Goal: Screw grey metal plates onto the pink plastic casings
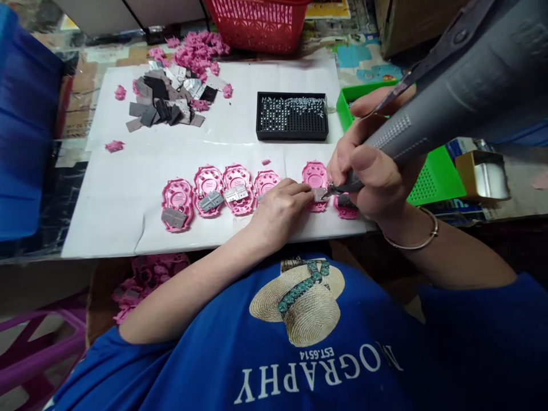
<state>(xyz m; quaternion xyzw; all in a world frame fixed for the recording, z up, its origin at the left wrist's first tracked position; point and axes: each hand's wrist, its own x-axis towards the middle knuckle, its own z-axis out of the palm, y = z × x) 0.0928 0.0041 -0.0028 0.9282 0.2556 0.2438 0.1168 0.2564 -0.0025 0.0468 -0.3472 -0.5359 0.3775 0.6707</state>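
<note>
My right hand is wrapped round a grey electric screwdriver. The tool slants down to the left, its bit at a small metal plate in a pink plastic casing. From the left, my left hand holds that casing's edge, fingers bent and close together. Its palm and thumb are hidden. Partly under my left hand lies another pink casing. Further left are three more, including a casing with a grey plate. One casing sits below my right hand, partly covered.
A black screw tray with upright screws stands behind the row. Loose metal plates and pink parts are heaped at the back left. Around are a red basket, a green tray and a blue bin.
</note>
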